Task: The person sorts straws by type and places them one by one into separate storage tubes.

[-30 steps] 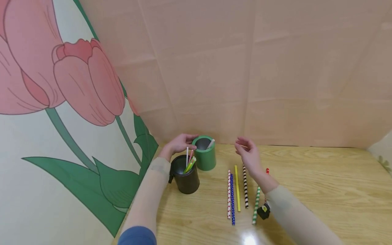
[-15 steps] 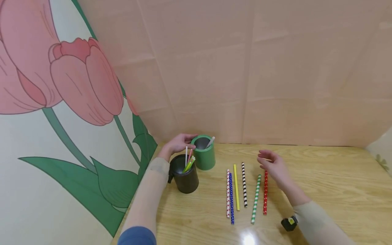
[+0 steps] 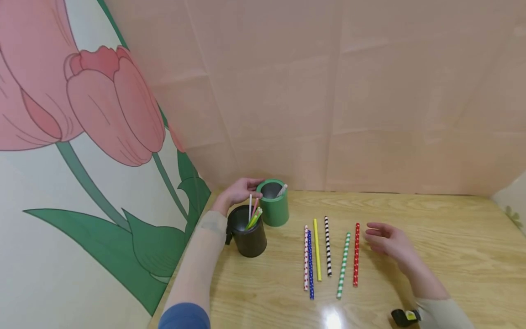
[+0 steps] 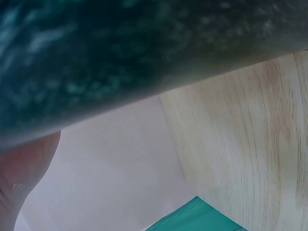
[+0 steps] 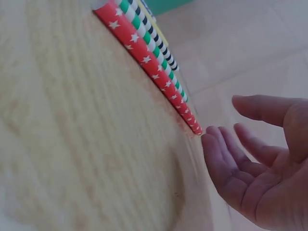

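My left hand [image 3: 240, 192] holds the green cup [image 3: 276, 212] near its rim, thumb at the front and fingers behind. One pale patterned straw [image 3: 282, 190] leans inside that cup. Just in front stands a dark mug [image 3: 250, 242] with several straws [image 3: 255, 218] in it, mostly yellow-green, pink and white. A dark, blurred surface fills the top of the left wrist view. To the right, my right hand [image 3: 390, 242] hovers with loosely bent fingers and holds nothing. Nearest to it lies a red straw with white stars [image 3: 356, 256]; in the right wrist view its fingertips [image 5: 211, 137] appear close to that straw's end.
Left of the red straw lie a green-striped straw [image 3: 343, 265], a black-striped one [image 3: 328, 246], a yellow one [image 3: 318, 251], a blue one [image 3: 311, 265] and a red-dotted white one [image 3: 306, 258]. The wooden table [image 3: 452, 237] meets a pinkish covering [image 3: 370, 114] behind; a tulip-painted wall [image 3: 24, 256] borders the left.
My right hand has moved right and toward the front, from above the black-striped straw to beyond the red one, which is now uncovered. The left hand stays at the green cup.
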Demonstrator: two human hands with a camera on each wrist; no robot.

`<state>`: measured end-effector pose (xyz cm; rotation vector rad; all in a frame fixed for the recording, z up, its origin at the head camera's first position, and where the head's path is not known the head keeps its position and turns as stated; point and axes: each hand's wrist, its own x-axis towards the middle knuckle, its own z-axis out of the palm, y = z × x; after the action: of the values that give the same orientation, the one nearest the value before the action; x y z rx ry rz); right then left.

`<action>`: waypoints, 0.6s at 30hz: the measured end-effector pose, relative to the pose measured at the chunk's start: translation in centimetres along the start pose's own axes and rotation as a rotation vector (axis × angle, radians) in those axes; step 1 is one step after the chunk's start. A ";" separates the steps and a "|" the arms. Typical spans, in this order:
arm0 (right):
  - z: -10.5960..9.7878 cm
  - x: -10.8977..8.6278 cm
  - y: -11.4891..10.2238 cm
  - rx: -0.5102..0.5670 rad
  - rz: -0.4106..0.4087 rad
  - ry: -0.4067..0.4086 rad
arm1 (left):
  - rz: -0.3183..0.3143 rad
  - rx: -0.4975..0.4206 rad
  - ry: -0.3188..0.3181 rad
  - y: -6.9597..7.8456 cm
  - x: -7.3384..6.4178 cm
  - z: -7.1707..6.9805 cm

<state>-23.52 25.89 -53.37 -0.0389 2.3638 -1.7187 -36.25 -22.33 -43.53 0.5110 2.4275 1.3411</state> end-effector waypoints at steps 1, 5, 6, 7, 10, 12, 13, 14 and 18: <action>0.0 -0.1 0.2 -0.005 0.004 -0.009 | 0.000 0.001 0.001 0.0 0.0 0.0; 0.2 -0.1 0.6 -0.028 0.025 -0.043 | -0.002 0.013 0.004 0.0 0.1 0.0; 0.4 -0.1 0.6 -0.032 0.030 -0.046 | -0.001 0.014 0.004 -0.1 0.2 0.0; 0.5 0.0 0.6 -0.035 0.034 -0.048 | 0.001 0.016 0.005 -0.1 0.2 0.0; 0.8 0.1 0.5 -0.050 0.054 -0.051 | 0.005 0.009 0.011 -0.3 0.3 0.0; 0.9 0.3 0.4 -0.058 0.061 -0.058 | 0.006 -0.001 0.014 -0.3 0.3 0.1; 0.9 0.4 0.4 -0.063 0.067 -0.063 | 0.003 -0.006 0.016 -0.3 0.3 0.0; 0.9 0.4 0.3 -0.067 0.074 -0.066 | 0.001 -0.010 0.018 -0.4 0.3 0.0; 0.9 0.6 0.2 -0.096 0.084 -0.077 | -0.005 -0.015 0.023 -0.3 0.2 0.0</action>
<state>-23.94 25.02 -53.95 -0.0212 2.3554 -1.5374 -36.45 -22.45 -43.82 0.4875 2.4338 1.3698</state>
